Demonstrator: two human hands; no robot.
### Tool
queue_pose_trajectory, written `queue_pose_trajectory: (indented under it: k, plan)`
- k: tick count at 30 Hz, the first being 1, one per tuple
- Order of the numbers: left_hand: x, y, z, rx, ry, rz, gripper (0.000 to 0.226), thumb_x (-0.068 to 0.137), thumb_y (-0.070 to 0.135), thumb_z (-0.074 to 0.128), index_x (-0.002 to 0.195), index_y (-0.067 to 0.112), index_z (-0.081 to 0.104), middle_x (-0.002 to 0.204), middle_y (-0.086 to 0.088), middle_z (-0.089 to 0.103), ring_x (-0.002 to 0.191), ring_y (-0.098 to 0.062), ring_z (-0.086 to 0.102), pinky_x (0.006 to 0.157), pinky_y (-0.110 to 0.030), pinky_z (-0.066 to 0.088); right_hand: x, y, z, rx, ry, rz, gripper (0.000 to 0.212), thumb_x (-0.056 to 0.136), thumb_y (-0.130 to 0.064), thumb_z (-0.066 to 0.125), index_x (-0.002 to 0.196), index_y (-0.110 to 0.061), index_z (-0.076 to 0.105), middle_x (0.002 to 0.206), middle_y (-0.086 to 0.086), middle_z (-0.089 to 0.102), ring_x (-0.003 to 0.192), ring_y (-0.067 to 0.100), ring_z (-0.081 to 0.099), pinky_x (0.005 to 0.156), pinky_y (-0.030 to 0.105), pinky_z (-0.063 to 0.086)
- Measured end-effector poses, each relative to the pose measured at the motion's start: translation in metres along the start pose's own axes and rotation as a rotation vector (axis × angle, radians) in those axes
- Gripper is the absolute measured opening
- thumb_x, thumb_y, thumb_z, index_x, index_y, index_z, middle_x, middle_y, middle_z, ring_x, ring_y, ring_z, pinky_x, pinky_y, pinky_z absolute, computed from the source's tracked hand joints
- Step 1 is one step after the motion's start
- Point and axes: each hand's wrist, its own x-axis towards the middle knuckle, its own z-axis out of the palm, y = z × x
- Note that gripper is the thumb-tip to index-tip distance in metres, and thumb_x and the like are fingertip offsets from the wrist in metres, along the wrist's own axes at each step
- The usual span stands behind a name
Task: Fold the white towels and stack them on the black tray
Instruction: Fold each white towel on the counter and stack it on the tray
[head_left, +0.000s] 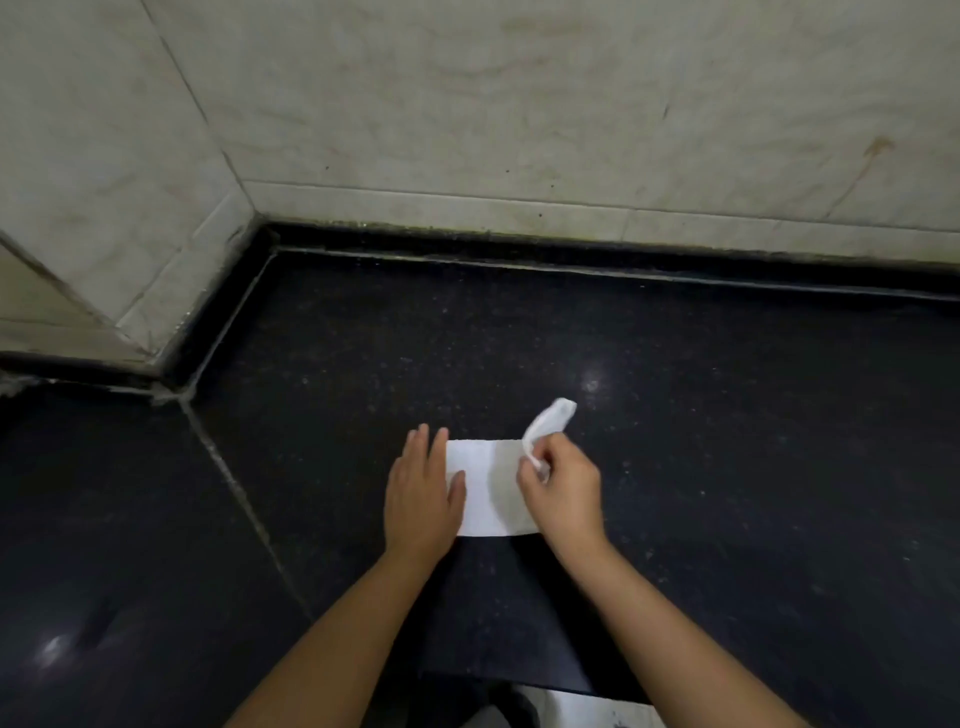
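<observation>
On the towel, left hand flat (right hand pinching corner).

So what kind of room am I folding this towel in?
Probably a bathroom or kitchen corner: a polished black stone counter meets pale marble-look wall tiles, with grimy grout along the join.
</observation>
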Motion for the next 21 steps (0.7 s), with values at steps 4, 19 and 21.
queue_pose_trajectory:
  k: [4, 19, 21]
  plan:
    - [-0.019, -0.048, -0.018, 0.001, 0.056, -0.120, 0.052, 0.095, 0.021, 0.048, 0.142, 0.005, 0.033, 0.151, -0.015, 0.028, 0.142, -0.027, 0.024, 0.113, -0.041, 0.026, -0.017, -0.010, 0.059, -0.298, -0.152, -0.260, 0.015, 0.068, -0.005, 0.071, 0.077, -0.005, 0.059, 0.068, 0.006, 0.061, 0.062, 0.019, 0.059, 0.056, 0.028, 0.044]
    - [-0.053, -0.079, -0.010, 0.051, 0.086, -0.057, 0.032, 0.083, 0.019, 0.053, 0.106, 0.000, 0.066, 0.118, -0.022, 0.063, 0.111, -0.038, 0.060, 0.085, -0.047, 0.051, -0.037, 0.036, 0.078, -0.321, -0.231, -0.694, 0.025, 0.058, 0.000, 0.069, 0.074, -0.018, 0.064, 0.072, -0.006, 0.064, 0.070, 0.009, 0.057, 0.059, 0.020, 0.048]
    - [-0.054, -0.080, -0.011, 0.049, 0.069, -0.053, 0.029, 0.082, 0.015, 0.059, 0.106, 0.000, 0.066, 0.118, -0.022, 0.063, 0.111, -0.038, 0.060, 0.086, -0.048, 0.050, -0.040, 0.040, 0.076, -0.360, -0.301, -0.683, 0.035, 0.048, 0.000, 0.079, 0.075, -0.018, 0.067, 0.076, -0.006, 0.065, 0.069, 0.012, 0.063, 0.061, 0.018, 0.049]
